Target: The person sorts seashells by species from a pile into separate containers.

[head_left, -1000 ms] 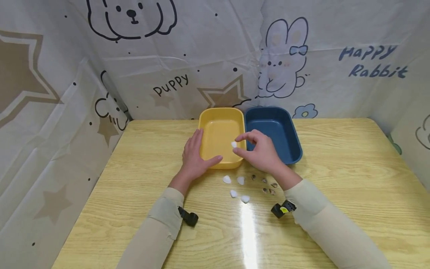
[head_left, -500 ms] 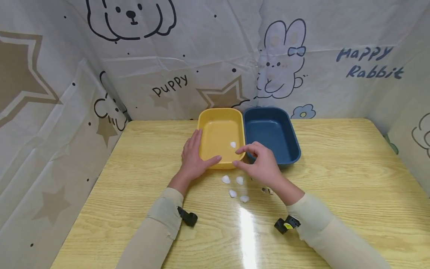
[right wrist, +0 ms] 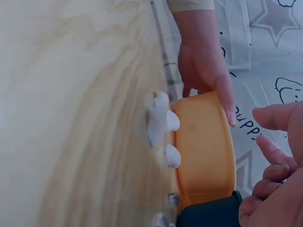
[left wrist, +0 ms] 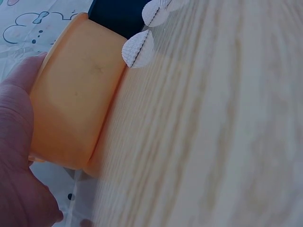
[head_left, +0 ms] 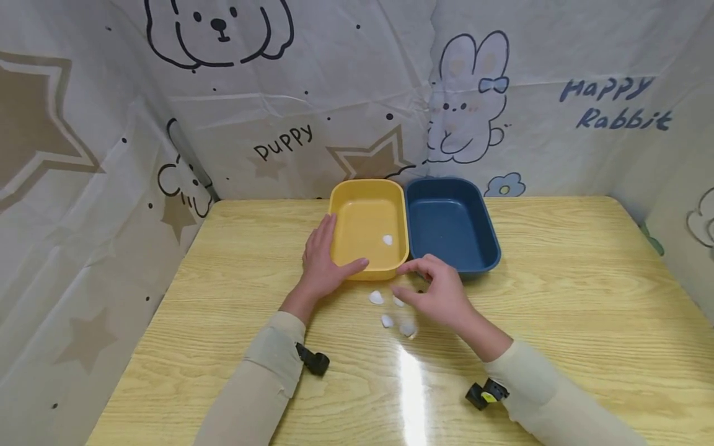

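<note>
My left hand [head_left: 323,260] holds the near left corner of the yellow plastic bin [head_left: 365,217], its fingers along the left wall and the thumb over the front rim. One white seashell [head_left: 387,240] lies inside that bin. In front of it, several white shells [head_left: 376,297] are on the table. My right hand [head_left: 443,294] hovers above them near the bins' front edges, thumb and index finger apart and nothing between them. Small brownish shells [right wrist: 173,200] show in the right wrist view; in the head view the right hand mostly hides them.
A dark blue bin [head_left: 452,229] stands against the yellow bin's right side. Both rest at the back of the wood-grain table [head_left: 251,248], close to a printed cloth [head_left: 251,93] with cartoon animals. Another cloth side runs along the left.
The right hand has let go of a white shell, which now lies in the yellow bin. That hand has drawn back toward the shells on the table. The left hand has stayed in place.
</note>
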### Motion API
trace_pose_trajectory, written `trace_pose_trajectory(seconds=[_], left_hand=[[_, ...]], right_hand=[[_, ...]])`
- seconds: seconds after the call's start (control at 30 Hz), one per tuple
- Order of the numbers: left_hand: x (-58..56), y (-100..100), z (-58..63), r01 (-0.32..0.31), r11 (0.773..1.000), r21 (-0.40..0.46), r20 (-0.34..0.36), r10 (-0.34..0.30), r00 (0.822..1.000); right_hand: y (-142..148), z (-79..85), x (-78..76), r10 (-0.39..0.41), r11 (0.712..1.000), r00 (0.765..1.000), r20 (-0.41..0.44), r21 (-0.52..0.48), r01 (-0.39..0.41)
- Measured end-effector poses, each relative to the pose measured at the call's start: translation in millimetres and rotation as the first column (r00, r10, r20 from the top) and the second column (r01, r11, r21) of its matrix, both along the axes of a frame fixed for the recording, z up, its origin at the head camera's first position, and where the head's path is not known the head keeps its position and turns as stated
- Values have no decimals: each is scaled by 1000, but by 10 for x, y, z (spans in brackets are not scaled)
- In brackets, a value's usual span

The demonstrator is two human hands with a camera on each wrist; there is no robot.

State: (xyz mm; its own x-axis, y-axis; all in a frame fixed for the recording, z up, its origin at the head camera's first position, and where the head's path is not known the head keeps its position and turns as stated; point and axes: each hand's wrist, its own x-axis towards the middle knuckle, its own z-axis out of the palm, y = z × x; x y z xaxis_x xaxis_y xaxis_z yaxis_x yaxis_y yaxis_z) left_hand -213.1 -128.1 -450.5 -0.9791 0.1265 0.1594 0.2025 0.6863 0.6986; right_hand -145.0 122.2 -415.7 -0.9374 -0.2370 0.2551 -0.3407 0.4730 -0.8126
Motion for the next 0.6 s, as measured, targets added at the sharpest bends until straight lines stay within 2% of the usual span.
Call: trace_pose_trajectory(seconds=[0.3, 0.6], left_hand=[[-1, 10, -6, -2, 1000, 1, 16, 2, 1000], [-15, -3, -13, -5, 1000, -1, 15, 5, 1000]], right_hand=[[28, -55, 79, 0, 997, 999, 38, 78, -3], [22, -175, 88, 0, 985, 995, 95, 171, -17]])
